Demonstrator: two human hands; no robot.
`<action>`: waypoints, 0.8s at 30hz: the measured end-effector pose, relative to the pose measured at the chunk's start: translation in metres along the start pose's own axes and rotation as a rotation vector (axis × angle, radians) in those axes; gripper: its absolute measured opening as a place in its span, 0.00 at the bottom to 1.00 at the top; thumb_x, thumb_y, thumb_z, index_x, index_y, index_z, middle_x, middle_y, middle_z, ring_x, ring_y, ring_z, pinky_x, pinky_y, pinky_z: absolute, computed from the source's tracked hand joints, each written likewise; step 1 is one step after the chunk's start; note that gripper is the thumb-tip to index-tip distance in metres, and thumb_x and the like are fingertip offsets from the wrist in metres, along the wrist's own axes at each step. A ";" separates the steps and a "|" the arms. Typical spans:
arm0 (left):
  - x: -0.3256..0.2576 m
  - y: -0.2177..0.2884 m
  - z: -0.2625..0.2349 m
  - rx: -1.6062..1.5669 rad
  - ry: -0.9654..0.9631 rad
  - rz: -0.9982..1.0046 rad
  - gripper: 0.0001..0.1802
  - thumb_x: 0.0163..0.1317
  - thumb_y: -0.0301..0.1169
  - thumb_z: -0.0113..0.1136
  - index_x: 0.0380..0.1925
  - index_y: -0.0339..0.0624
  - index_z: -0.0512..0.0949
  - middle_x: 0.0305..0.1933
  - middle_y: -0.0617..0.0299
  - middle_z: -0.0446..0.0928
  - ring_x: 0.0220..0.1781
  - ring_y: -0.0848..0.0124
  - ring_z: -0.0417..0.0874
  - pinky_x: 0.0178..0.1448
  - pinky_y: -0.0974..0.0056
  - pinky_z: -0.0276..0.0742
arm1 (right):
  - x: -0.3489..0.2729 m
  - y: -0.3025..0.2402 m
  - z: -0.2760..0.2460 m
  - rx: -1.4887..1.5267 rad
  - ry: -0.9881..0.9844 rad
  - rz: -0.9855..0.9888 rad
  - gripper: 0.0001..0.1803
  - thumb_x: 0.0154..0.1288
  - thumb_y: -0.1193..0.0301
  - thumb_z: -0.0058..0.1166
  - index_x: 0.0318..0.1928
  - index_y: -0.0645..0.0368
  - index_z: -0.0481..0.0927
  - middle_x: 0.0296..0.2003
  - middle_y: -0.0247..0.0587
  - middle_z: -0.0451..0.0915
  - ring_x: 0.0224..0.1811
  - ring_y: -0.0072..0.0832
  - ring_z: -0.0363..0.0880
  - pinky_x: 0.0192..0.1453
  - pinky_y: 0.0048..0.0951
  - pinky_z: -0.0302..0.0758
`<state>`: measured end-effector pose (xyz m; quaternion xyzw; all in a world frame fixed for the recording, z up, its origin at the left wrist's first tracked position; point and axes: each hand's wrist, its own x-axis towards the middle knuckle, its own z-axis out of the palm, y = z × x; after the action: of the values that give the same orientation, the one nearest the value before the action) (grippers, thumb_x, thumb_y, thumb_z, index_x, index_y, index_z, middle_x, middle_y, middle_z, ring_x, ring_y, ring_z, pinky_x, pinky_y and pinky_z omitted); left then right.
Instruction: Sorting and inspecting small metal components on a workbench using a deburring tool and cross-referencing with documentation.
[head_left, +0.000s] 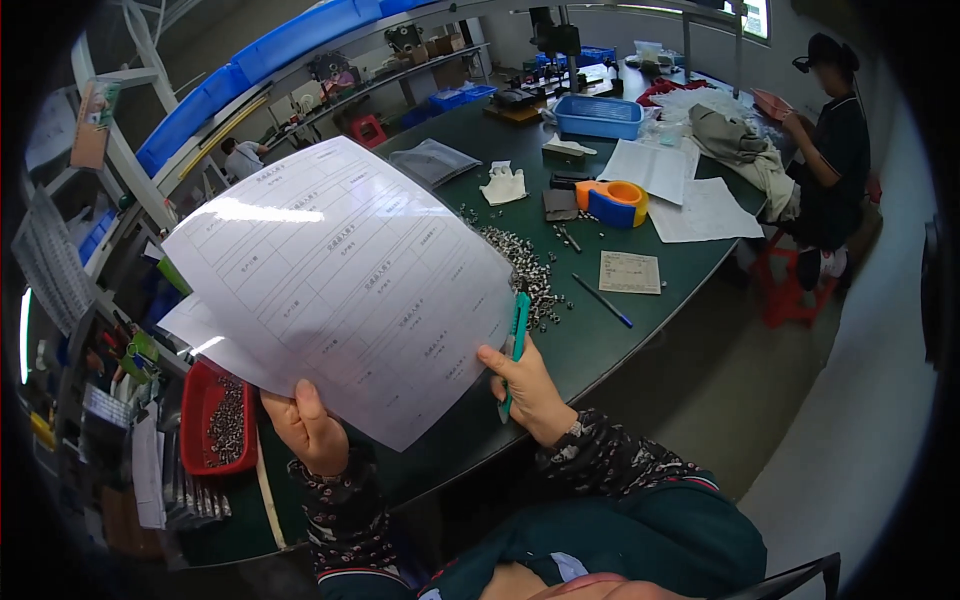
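Printed white sheets (350, 270) with rows of ruled form boxes are held up over the green table. My left hand (312, 432) pinches their lower left edge, thumb in front. My right hand (538, 395) is closed round a teal utility knife (519, 328), its thumb also at the sheets' right edge. Behind that edge lies a pile of small metal parts (530, 265), partly hidden by the paper. A blue pen (602, 299) and a small written card (629, 272) lie to the right of the pile.
A red bin (190, 425) of metal parts stands at left. Farther back are an orange-and-blue tape dispenser (612, 203), a white glove (503, 184), loose papers (705, 212) and a blue basket (600, 120). Another person (838, 165) sits at right on a red stool (785, 290).
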<state>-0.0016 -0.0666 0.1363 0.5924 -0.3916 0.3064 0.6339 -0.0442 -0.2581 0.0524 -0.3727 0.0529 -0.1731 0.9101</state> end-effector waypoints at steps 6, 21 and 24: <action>0.030 0.003 0.038 -0.255 -0.039 -0.046 0.23 0.58 0.25 0.39 0.54 0.29 0.55 0.53 0.51 0.63 0.53 0.68 0.66 0.57 0.65 0.60 | 0.002 -0.037 -0.013 0.225 -0.049 -0.025 0.12 0.53 0.73 0.57 0.36 0.59 0.69 0.28 0.31 0.70 0.18 0.16 0.66 0.11 0.14 0.59; 0.035 -0.050 0.171 -0.457 -0.440 -0.477 0.24 0.63 0.30 0.42 0.58 0.37 0.52 0.51 0.54 0.66 0.51 0.70 0.68 0.53 0.68 0.64 | 0.027 -0.142 -0.104 -0.201 0.319 -0.537 0.17 0.54 0.76 0.52 0.45 0.65 0.68 0.35 0.36 0.75 0.30 0.21 0.74 0.23 0.18 0.70; 0.039 -0.028 0.186 -0.535 -0.683 -0.534 0.30 0.62 0.35 0.44 0.61 0.44 0.46 0.51 0.50 0.67 0.44 0.68 0.74 0.43 0.70 0.73 | 0.040 -0.162 -0.121 0.040 0.508 -0.793 0.18 0.55 0.78 0.50 0.48 0.69 0.67 0.44 0.41 0.71 0.45 0.27 0.70 0.49 0.26 0.66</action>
<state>0.0166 -0.2568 0.1537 0.5552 -0.4761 -0.1885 0.6554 -0.0788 -0.4600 0.0799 -0.2923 0.1239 -0.5942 0.7390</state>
